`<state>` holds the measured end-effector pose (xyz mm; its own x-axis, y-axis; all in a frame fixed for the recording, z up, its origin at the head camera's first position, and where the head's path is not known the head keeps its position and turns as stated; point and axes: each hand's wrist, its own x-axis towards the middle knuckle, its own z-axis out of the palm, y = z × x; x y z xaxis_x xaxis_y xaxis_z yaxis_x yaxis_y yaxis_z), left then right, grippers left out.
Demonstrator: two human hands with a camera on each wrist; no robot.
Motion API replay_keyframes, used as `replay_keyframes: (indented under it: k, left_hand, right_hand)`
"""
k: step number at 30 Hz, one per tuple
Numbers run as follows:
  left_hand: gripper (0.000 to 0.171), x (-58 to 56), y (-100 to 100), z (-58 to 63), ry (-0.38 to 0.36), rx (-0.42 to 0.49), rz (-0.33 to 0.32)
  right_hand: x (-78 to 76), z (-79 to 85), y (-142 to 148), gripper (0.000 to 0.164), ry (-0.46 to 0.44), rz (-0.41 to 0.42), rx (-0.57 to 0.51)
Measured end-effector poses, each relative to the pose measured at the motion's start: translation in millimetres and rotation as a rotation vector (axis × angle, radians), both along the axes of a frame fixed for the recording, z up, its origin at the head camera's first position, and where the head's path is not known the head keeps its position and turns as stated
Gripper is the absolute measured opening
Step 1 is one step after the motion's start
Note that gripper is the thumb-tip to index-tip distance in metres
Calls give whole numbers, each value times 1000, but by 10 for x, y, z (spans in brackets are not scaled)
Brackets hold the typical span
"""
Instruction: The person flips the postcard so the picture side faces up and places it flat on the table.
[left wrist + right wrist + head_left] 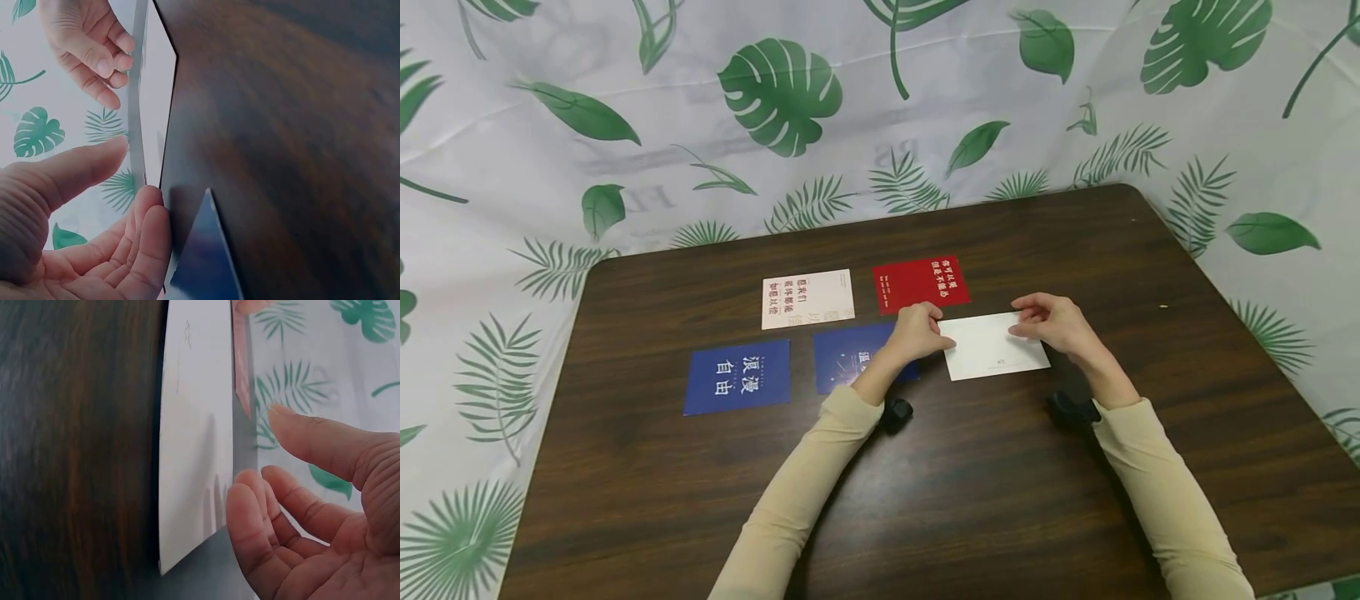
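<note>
A white card (988,354) with small faint print lies on the dark wooden table, between the two hands. At its left end is my left hand (916,330); in the left wrist view the thumb stands well apart from the loosely bent fingers (150,234), whose tips are at the card's edge. My right hand (1051,323) is over the card's right end. The right wrist view shows its thumb raised and its bent fingers (244,515) beside the card's edge, with nothing pinched. The left wrist partly covers a blue card (838,358).
A red card (917,286) lies behind the white one. Farther left are a pale card with red lettering (808,296) and another blue card (737,377). The table (1000,500) meets a leaf-patterned cloth (670,167) at the back and sides.
</note>
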<state>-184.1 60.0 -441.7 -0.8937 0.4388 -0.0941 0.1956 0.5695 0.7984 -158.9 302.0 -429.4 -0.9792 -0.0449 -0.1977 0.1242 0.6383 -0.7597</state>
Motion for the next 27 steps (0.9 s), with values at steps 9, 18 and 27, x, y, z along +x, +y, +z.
replay_keyframes:
  k: [9,18,27]
  left_hand:
    - [43,-7,36,26,19,-75,-7]
    - [40,-10,96,68,31,-211,12]
    - [40,-24,113,63,15,-244,14]
  right_hand:
    - [-19,-11,29,46,-61,-27,78]
    - [-51,-48,47,44,-51,-38,150]
    - [-83,-22,54,48,-29,-12,270]
